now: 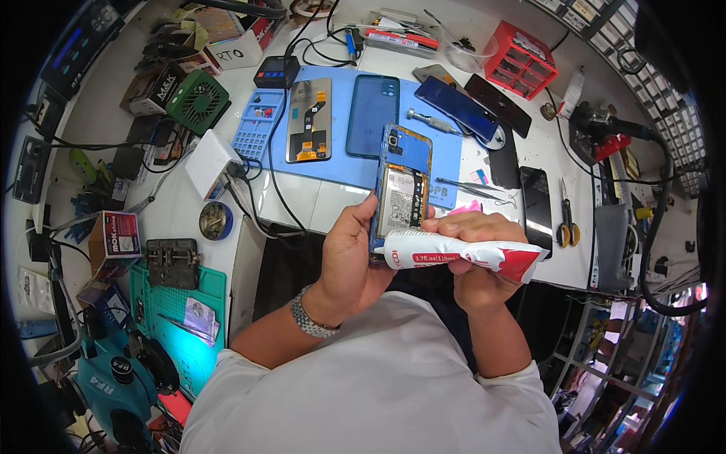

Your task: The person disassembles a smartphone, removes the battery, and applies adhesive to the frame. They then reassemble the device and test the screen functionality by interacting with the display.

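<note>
My left hand [346, 253] grips a phone [408, 151] by its left edge. The phone's back is off, so its battery [396, 203] shows. In my right hand [480, 286] lies a white and red squeeze tube [431, 250], its narrower white end to the left over the lower part of the phone. The tube hides that end of the phone, and whether its tip touches the frame cannot be made out. Just beyond the phone, a dark blue phone back cover [373, 113] rests on the blue mat [446, 170], beside a screen panel with flex cables [301, 113].
Right of the mat are several phones [457, 110], tweezers [473, 189] and black-and-yellow scissors [564, 219]. A red drawer box [522, 60] stands behind. At the left are a green fan [198, 102], a white power adapter [214, 163], trailing cables and a teal microscope [113, 390].
</note>
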A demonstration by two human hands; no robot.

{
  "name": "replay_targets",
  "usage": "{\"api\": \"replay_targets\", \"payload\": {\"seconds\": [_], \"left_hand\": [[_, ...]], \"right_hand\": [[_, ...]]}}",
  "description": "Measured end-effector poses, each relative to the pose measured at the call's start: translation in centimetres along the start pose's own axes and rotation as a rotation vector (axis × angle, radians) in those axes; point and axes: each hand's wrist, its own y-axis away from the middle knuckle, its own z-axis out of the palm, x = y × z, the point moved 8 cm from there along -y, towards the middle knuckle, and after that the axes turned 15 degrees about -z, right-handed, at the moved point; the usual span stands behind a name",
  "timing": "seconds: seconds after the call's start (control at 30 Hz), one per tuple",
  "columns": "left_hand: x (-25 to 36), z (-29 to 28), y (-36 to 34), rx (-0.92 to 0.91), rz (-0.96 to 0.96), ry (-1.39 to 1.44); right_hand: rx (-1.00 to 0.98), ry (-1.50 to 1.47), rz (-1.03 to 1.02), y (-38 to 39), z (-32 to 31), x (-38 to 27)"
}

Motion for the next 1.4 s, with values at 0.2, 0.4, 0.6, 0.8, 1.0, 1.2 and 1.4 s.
{"api": "replay_targets", "payload": {"seconds": [0.2,0.4,0.6,0.8,1.0,1.2,1.4], "left_hand": [[-0.3,0.0,0.2,-0.170,-0.032,0.089],[-0.7,0.2,0.3,-0.146,-0.047,0.096],[-0.7,0.5,0.5,-0.036,-0.046,0.057],[-0.7,0.7,0.5,-0.020,-0.040,0.049],[-0.9,1.0,0.6,-0.008,-0.071,-0.003],[-1.1,0.5,0.5,-0.003,-0.077,-0.052],[-1.2,0.6,0.6,0.005,-0.082,-0.062]], "right_hand": [[0.052,0.038,-0.040,-0.4,-0.3,0.2],[0.073,0.086,-0.046,-0.9,-0.4,0.1],[0.090,0.069,-0.006,-1.0,-0.8,0.0],[0.078,0.062,-0.020,-1.0,-0.9,0.3],[0.037,0.179,-0.082,-1.6,-1.5,0.6],[0.089,0.173,-0.091,-1.8,-1.9,1.1],[0.094,0.176,-0.066,-2.3,-2.4,1.4]]}}
